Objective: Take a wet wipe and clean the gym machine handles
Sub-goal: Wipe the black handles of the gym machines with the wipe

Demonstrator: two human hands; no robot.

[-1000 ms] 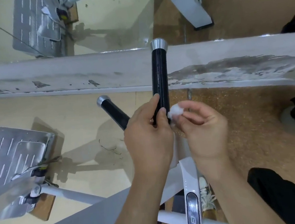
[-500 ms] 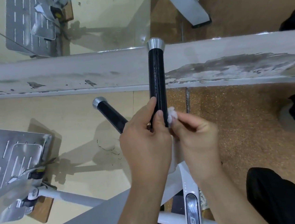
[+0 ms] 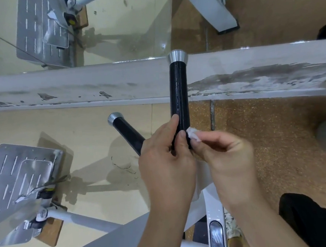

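The lower end of the black handle [image 3: 178, 90] is hidden behind the left hand [image 3: 165, 162], so where it joins the machine cannot be seen. The left hand grips it there, thumb and forefinger curled round the shaft. The right hand [image 3: 226, 161] pinches a small, crumpled white wipe [image 3: 193, 135] between its fingertips, just right of the frame's centre; the wipe touches the right side of the handle beside the left forefinger. Most of the wipe is tucked behind the fingers, so its full size is hard to make out.

A second handle [image 3: 126, 131] slants up to the left of centre, its base covered by the left hand. Both handles are glossy black cylinders with flared, brushed-metal end caps.

The white frame [image 3: 211, 207] of the machine shows below the wrists, smooth and shiny, cut off by the bottom edge; lettering on it is too clipped to read. At lower left a silver metal plate [image 3: 15, 175] with narrow slots is cut off by the left edge. A pale ledge [image 3: 76, 85] with flaking, stained paint runs across the upper half. The floor [image 3: 277, 133] at right is brown and speckled. A black trouser leg [image 3: 315, 224] is partly cut off at lower right.
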